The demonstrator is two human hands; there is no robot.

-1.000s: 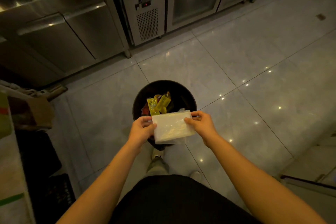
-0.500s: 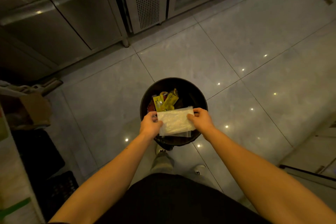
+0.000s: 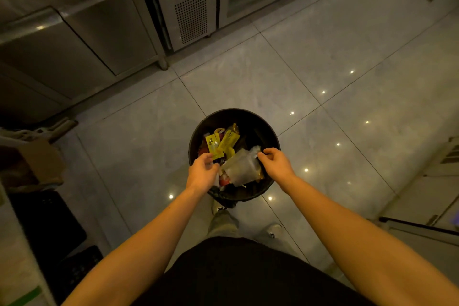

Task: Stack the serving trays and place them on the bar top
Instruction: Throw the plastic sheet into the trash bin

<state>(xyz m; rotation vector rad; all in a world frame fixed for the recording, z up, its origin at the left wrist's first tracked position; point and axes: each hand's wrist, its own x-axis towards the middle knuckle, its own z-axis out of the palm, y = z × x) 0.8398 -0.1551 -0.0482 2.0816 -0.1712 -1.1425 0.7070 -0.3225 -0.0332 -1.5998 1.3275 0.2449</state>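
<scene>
No serving tray or bar top shows in this view. I stand over a round black bin (image 3: 233, 112) on the tiled floor, and both my hands hover above its near rim. A white crumpled sheet (image 3: 239, 167) lies tilted inside the bin on top of the rubbish, beside several yellow wrappers (image 3: 223, 144). My left hand (image 3: 202, 171) is off the sheet with its fingers apart and nothing in it. My right hand (image 3: 275, 164) has its fingertips pinched at the sheet's raised upper right corner.
Steel cabinets (image 3: 74, 40) and a refrigerator unit (image 3: 188, 7) line the far side. A cardboard box (image 3: 37, 161) and black crates (image 3: 49, 231) sit at the left. A low white unit (image 3: 422, 194) stands at the right. My feet are just behind the bin.
Both hands held the sheet flat above the bin. My left hand has let go and the sheet has dropped, tilted, into the bin.
</scene>
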